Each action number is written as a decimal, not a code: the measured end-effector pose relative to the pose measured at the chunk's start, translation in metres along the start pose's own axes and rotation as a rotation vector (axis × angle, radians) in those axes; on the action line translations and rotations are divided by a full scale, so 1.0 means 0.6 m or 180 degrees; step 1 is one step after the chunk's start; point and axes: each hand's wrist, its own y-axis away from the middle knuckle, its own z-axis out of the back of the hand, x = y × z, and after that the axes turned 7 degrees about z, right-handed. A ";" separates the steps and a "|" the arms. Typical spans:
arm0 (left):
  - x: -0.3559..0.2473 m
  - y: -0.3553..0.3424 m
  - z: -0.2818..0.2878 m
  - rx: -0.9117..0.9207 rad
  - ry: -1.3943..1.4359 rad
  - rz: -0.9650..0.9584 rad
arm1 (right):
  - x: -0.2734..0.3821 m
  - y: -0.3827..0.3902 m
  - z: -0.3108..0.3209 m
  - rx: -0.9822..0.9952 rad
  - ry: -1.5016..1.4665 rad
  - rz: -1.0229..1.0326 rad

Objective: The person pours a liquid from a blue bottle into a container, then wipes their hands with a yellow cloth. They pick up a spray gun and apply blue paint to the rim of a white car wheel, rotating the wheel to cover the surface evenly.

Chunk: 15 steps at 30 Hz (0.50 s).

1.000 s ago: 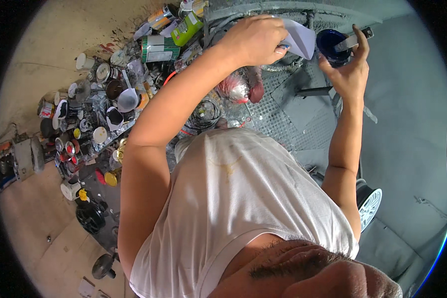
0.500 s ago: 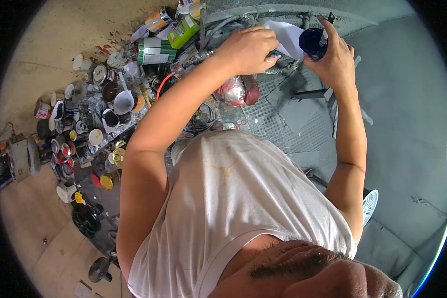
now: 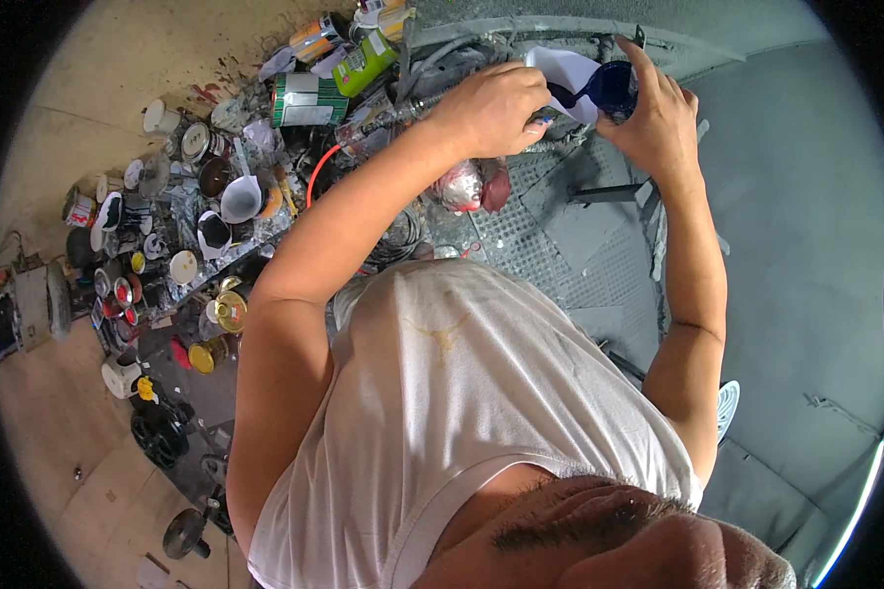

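Observation:
My right hand (image 3: 648, 123) grips a cup of dark blue paint (image 3: 614, 88), tilted to the left. A dark stream runs from its lip into a white paper cone (image 3: 565, 71), where a blue pool spreads. The end of a thin stick (image 3: 640, 36) shows beside my raised right index finger. Close against the cone, my left hand (image 3: 496, 110) is closed, its fingers seemingly pinching the paper's edge. A small bluish spot shows by the left fingertips; what is under them is hidden.
Left of my arm, a cluttered bench holds several paint cans and cups (image 3: 241, 199), a green-striped can (image 3: 306, 100) and a bright green container (image 3: 363, 63). An orange-red hose (image 3: 316, 175) curves near my left forearm. Beyond lies a perforated floor (image 3: 550, 211). A grey wall (image 3: 805, 216) stands at right.
The paint cup has tipped left, and dark blue paint now flows into the white paper cone. My left hand has shifted slightly, staying beside the cone.

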 end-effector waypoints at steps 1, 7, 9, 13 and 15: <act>0.001 0.000 -0.001 -0.0008 0.0005 -0.0017 | 0.001 0.000 0.001 -0.0002 0.0037 0.0025; -0.003 0.005 0.001 -0.0025 0.0050 -0.0030 | 0.001 -0.005 0.012 -0.0073 -0.0005 0.0057; 0.000 0.006 0.000 -0.0007 0.0065 -0.0046 | 0.002 -0.010 0.019 -0.0136 -0.0289 -0.0089; -0.003 0.009 0.006 -0.0001 0.0097 -0.0027 | 0.004 -0.014 0.034 -0.0299 -0.0989 -0.0396; -0.003 0.009 0.006 -0.0014 0.0142 -0.0058 | -0.002 -0.012 0.040 -0.0498 -0.1187 -0.0380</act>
